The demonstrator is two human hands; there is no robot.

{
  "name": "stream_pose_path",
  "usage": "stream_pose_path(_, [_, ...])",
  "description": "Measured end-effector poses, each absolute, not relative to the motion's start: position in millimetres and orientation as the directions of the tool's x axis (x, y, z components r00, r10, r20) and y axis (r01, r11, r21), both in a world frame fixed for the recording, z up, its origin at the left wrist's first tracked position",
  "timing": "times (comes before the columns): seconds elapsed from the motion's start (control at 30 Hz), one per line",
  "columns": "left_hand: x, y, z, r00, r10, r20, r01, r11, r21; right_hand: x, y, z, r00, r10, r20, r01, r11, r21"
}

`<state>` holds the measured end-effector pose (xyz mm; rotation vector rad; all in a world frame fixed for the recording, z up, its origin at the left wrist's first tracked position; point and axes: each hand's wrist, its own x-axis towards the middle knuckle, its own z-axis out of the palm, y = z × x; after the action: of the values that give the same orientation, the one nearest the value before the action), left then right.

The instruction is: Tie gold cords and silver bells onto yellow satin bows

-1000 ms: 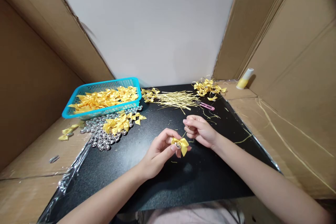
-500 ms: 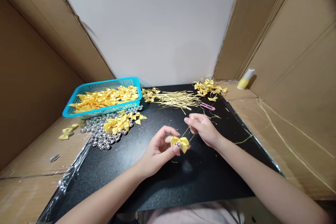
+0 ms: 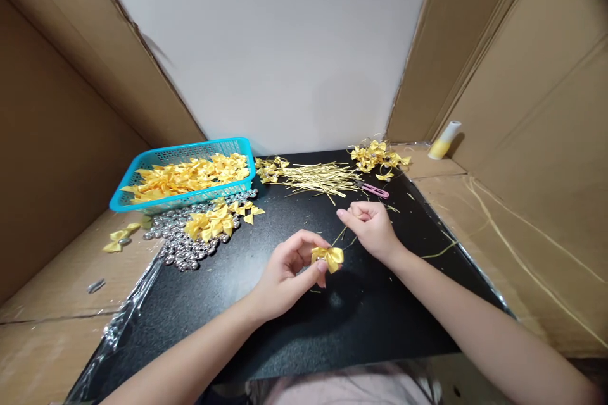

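Note:
Above the black mat (image 3: 285,329), my left hand (image 3: 285,275) pinches a small yellow ribbon bow (image 3: 327,257) between thumb and fingers. A thin gold string (image 3: 339,236) runs from the bow up to my right hand (image 3: 373,228), which is closed and pinching the string's end. The two hands are a short way apart, and the string looks taut between them.
A blue basket (image 3: 180,155) of yellow bows sits at the back left, with silver bells (image 3: 178,247) and loose bows (image 3: 213,223) in front. Cut gold strings (image 3: 318,178), pink snips (image 3: 375,190), finished bows (image 3: 377,157) and a small bottle (image 3: 443,141) lie at the back. Cardboard walls enclose both sides.
My right hand has moved up and to the right, away from the bow, drawing the gold string out. My left hand kept the bow and shifted slightly up.

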<state>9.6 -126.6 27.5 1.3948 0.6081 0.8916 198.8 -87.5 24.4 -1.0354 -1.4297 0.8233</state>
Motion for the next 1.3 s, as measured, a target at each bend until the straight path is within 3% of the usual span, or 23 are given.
stream_pose_path(0.23, [8,-126,24,0.588,0.808,0.03,-0.065,0.01,0.998,202,-84,24,0.057,0.886,0.46,0.211,0.44,-0.873])
stream_pose_path(0.63, [13,-124,29,0.557,0.831,-0.001,-0.008,0.006,1.0,207,-91,37,0.019,0.797,0.604,0.247,0.582,-0.775])
stream_pose_path(0.8, [15,-123,27,0.541,0.841,0.026,-0.056,0.005,0.998,206,-91,36,-0.007,0.798,0.602,0.242,0.586,-0.773])
stream_pose_path(1.13, [13,-118,25,0.419,0.874,0.246,-0.215,-0.168,0.962,207,-84,31,0.026,0.845,0.533,0.233,0.514,-0.826])
stream_pose_path(1.3, [12,-118,25,0.506,0.842,0.185,-0.243,-0.067,0.968,204,-80,23,-0.006,0.879,0.477,0.254,0.463,-0.849])
